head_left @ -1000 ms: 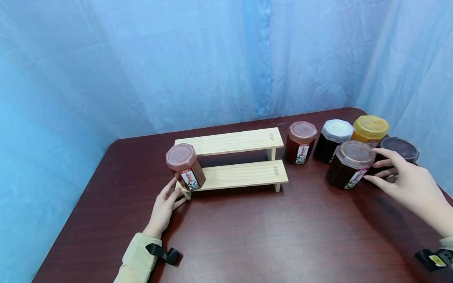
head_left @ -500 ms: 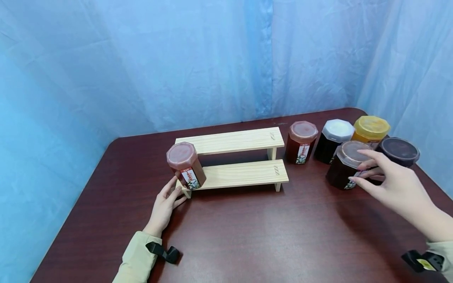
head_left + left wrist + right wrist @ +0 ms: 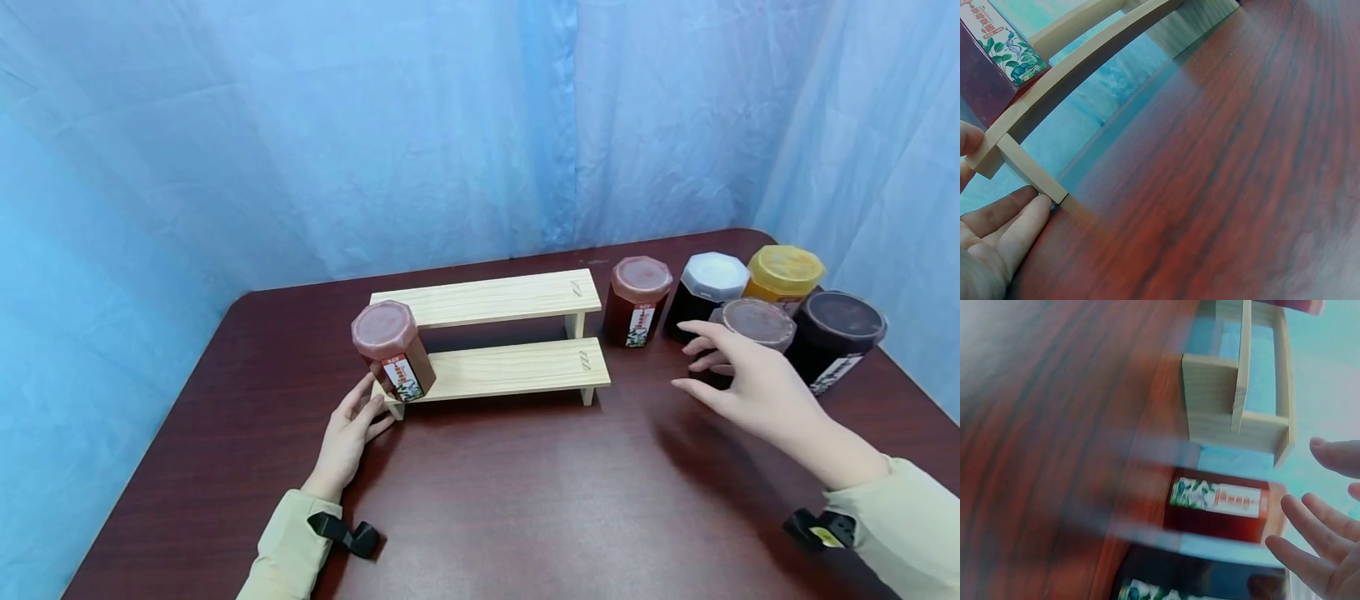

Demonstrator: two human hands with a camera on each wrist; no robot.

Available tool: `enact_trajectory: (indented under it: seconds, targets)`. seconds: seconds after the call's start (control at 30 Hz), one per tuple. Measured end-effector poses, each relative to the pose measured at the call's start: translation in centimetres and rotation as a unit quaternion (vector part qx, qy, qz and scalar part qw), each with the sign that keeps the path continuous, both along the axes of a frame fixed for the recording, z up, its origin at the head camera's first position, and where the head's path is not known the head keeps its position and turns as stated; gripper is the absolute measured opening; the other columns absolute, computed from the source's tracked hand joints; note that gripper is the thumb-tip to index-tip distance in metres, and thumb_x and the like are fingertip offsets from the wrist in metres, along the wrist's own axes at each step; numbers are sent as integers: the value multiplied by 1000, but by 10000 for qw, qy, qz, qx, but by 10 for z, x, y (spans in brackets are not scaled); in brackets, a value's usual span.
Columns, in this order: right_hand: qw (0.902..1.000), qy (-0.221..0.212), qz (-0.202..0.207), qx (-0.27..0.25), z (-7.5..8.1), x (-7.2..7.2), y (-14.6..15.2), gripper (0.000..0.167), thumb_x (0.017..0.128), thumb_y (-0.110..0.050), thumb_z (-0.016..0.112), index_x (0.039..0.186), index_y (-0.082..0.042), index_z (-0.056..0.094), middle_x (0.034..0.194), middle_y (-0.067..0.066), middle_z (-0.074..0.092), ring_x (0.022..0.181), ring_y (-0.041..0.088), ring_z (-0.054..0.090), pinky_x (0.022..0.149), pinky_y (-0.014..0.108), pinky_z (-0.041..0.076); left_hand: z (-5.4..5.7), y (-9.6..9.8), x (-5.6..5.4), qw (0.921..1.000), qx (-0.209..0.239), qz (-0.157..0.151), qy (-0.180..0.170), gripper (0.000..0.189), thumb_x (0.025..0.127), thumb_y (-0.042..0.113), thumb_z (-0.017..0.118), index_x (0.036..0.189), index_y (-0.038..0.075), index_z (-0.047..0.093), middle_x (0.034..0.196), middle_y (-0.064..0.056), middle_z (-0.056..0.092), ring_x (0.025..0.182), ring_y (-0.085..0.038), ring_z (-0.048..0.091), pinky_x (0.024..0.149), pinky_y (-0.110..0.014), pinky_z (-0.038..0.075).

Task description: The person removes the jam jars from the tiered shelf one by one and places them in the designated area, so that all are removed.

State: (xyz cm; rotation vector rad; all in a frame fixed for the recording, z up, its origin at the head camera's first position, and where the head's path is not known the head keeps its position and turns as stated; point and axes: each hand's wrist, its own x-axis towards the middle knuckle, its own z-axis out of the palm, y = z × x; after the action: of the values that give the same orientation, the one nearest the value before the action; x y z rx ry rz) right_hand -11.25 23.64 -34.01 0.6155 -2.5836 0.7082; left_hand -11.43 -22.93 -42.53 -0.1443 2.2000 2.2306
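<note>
My left hand (image 3: 347, 439) holds the left end of a two-tier wooden rack (image 3: 502, 371), its fingers around the end board and leg. In the left wrist view, fingertips (image 3: 1036, 209) touch the foot of the leg. On that end of the lower tier stands a reddish-brown jar (image 3: 401, 358) with a pink lid. My right hand (image 3: 757, 383), fingers spread and holding nothing, hovers in front of a dark jar (image 3: 753, 323) and partly hides it. A red-brown jar (image 3: 637, 302) stands beyond its fingertips, just right of the rack.
A white-lidded dark jar (image 3: 708, 287), a yellow-lidded jar (image 3: 786, 271) and a black-lidded jar (image 3: 836, 333) cluster at the right of the dark red table (image 3: 525, 500). Blue curtains (image 3: 375, 142) hang behind and at both sides.
My right hand has let go of the black-lidded jar area and moved left across the front dark jar, uncovering the black-lidded one. The left hand and rack have stayed put.
</note>
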Motion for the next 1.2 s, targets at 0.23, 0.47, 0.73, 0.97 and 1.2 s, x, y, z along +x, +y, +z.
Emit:
enact_trajectory:
  seconds: [0.23,0.47,0.73,0.97,1.2]
  targets:
    - [9995,-268,183,32,0,-9,-25,65,70,-11,82,127,-5,52,102,11,65,90,26,64,75,45,54,0,0,0,10000,-27,-24,-8,53,100,10,44,149,5,25,121,-17,50,93,-3,62,82,-23,54]
    - [9988,-288,361,135,-7,-19,-45,66,69,-14,83,127,-4,53,115,16,60,100,30,59,83,48,50,0,0,0,10000,-19,-23,-3,53,100,10,45,149,5,25,121,-17,50,93,-3,62,81,-23,54]
    - [9958,-722,531,193,-8,-26,-69,72,70,-21,84,132,-8,50,124,16,54,113,31,53,91,50,47,0,0,0,10000,5,-20,19,54,100,11,45,149,4,25,117,-11,53,93,-3,62,81,-23,54]
    - [9922,-853,897,133,-8,-32,-92,77,67,-25,86,134,-11,48,123,13,51,104,27,57,84,45,51,0,0,1,10000,1,3,-36,53,100,10,45,149,4,25,119,-12,52,93,-2,62,81,-23,54]
    - [9890,-768,1262,-29,-7,-38,-120,82,66,-29,87,137,-16,46,121,10,49,102,23,56,84,42,52,0,0,0,10000,26,23,-22,53,100,9,44,149,3,25,117,-11,52,92,-3,62,81,-23,54]
